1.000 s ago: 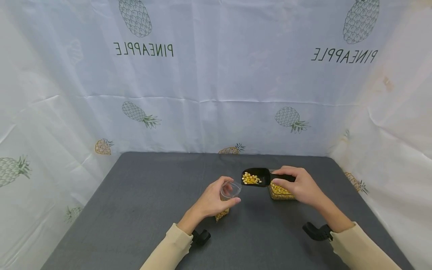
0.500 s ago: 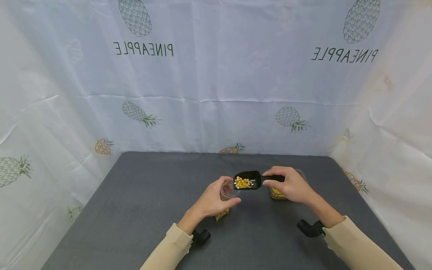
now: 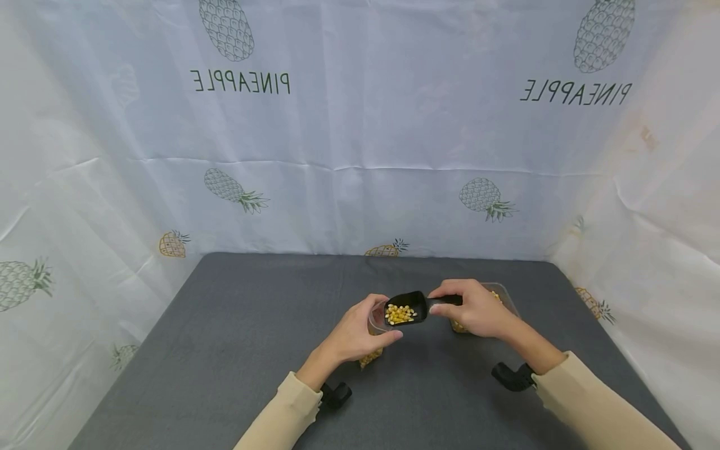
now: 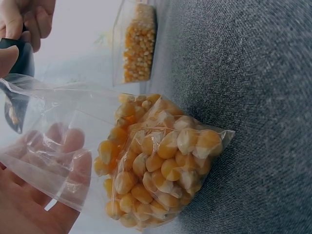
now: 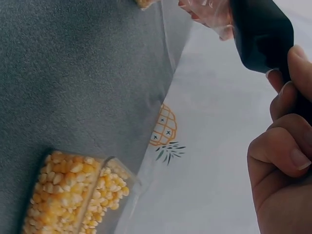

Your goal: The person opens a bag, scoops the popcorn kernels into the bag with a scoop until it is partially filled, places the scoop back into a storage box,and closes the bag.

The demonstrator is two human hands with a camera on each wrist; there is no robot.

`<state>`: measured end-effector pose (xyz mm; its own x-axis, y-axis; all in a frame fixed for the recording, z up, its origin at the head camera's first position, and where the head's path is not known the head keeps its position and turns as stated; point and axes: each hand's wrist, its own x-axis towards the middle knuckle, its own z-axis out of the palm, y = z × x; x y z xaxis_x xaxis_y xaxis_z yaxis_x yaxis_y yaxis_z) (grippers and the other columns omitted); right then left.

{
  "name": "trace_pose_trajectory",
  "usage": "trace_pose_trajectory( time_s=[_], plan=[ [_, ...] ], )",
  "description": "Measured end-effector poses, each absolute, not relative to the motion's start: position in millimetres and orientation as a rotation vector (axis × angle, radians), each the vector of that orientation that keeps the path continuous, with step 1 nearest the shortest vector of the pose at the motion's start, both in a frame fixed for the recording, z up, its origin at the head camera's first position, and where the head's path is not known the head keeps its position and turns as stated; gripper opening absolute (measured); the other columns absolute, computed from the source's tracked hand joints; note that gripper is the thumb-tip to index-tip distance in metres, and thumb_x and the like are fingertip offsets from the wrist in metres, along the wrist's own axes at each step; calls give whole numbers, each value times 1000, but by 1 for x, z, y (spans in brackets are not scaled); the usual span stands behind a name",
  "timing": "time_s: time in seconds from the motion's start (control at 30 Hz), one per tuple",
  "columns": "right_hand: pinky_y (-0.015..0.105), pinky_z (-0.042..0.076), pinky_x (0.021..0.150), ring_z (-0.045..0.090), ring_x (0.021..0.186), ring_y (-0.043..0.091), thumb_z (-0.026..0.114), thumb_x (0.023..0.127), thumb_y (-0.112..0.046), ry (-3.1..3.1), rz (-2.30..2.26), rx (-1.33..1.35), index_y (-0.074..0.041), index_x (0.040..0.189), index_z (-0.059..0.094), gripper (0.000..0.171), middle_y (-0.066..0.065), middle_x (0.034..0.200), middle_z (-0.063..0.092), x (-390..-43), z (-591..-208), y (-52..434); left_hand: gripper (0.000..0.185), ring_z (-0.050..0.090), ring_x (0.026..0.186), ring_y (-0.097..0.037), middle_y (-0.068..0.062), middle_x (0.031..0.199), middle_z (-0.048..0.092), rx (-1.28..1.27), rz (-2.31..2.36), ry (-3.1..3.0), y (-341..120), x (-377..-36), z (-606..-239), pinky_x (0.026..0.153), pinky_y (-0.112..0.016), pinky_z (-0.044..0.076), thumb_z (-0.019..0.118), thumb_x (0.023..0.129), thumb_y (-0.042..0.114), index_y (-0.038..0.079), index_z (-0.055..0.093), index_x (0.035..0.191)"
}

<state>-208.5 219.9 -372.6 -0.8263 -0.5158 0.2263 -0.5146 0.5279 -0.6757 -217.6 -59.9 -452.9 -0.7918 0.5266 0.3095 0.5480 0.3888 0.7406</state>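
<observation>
My left hand point(image 3: 351, 334) curls round the mouth of a clear plastic bag point(image 4: 63, 102), keeping it spread. Yellow corn kernels point(image 4: 156, 165) fill the lower part of the bag, which touches the tabletop. A black scoop point(image 3: 420, 303) is gripped by its handle in my right hand point(image 3: 475, 309). Corn kernels point(image 3: 400, 314) lie near the scoop's front lip, which is over the bag's mouth in the head view. Seen from the right wrist, the scoop shows its dark underside, and its load is hidden.
Behind my right hand stands a clear rectangular container point(image 3: 510, 301) of corn kernels, partly covered by that hand. A dark grey cloth point(image 3: 270, 312) covers the table. White curtain point(image 3: 360, 125) with pineapple prints hangs at the back and both sides.
My right hand has carried the scoop leftward and slightly down, from beside the bag to over its mouth. More of the container now shows. My left hand and the bag have stayed put.
</observation>
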Motion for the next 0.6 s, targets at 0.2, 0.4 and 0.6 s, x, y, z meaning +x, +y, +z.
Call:
trace_pose_trajectory(
  time_s=[0.2, 0.4, 0.6],
  plan=[
    [31, 46, 63, 53, 70, 11, 73, 96, -20, 2756, -1103, -1000, -7, 114, 76, 23, -4, 93, 65, -211, -366, 217, 64, 56, 89, -10, 5, 103, 58, -1000, -1406, -2614, -60, -217, -452, 75, -30, 52, 74, 92, 43, 9, 50, 141],
    [30, 47, 64, 53, 71, 9, 74, 95, -20, 2776, -1017, -1041, -7, 113, 76, 23, -5, 93, 64, -212, -358, 212, 70, 55, 91, -12, 1, 110, 59, -992, -1359, -2637, -61, -217, -452, 77, -32, 51, 72, 92, 47, 7, 48, 145],
    [30, 46, 64, 53, 71, 11, 75, 94, -19, 2777, -974, -1080, -9, 112, 76, 21, -6, 93, 64, -213, -353, 207, 69, 55, 89, -11, 2, 108, 59, -995, -1384, -2630, -61, -217, -452, 75, -30, 51, 73, 92, 45, 8, 48, 144]
  ],
)
